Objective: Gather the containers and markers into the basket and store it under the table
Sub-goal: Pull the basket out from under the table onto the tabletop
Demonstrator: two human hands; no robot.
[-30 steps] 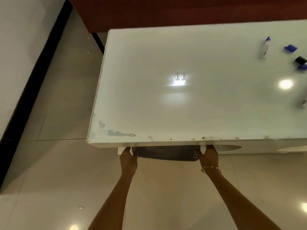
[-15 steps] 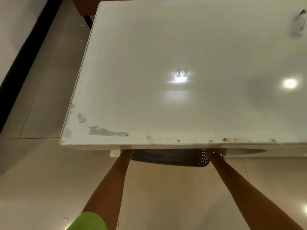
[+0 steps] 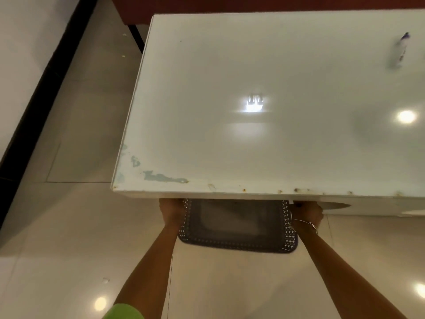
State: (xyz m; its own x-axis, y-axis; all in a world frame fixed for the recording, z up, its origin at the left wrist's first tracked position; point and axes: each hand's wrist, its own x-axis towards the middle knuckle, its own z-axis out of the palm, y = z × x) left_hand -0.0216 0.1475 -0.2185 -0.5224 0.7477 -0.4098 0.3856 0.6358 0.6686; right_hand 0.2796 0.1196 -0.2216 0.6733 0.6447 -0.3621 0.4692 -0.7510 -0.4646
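Observation:
A dark perforated basket [image 3: 236, 244] sticks out from under the front edge of the white table [image 3: 253, 146], its far part hidden beneath the tabletop. My left hand [image 3: 171, 211] grips the basket's left side and my right hand [image 3: 307, 212], with a bracelet on the wrist, grips its right side. The fingertips of both hands are hidden under the table edge. What lies inside the basket is blurred. A blurred marker with a purple cap [image 3: 401, 50] lies on the table at the far right.
The tabletop has chipped paint along its front left corner [image 3: 161, 177]. Glossy beige floor tiles [image 3: 69, 238] surround the table. A dark skirting strip [image 3: 34, 100] runs along the wall on the left, and a black table leg [image 3: 135, 39] shows at the back left.
More of the basket now shows in front of the table edge than half a second ago, and both hands are visible again. The view has shifted right.

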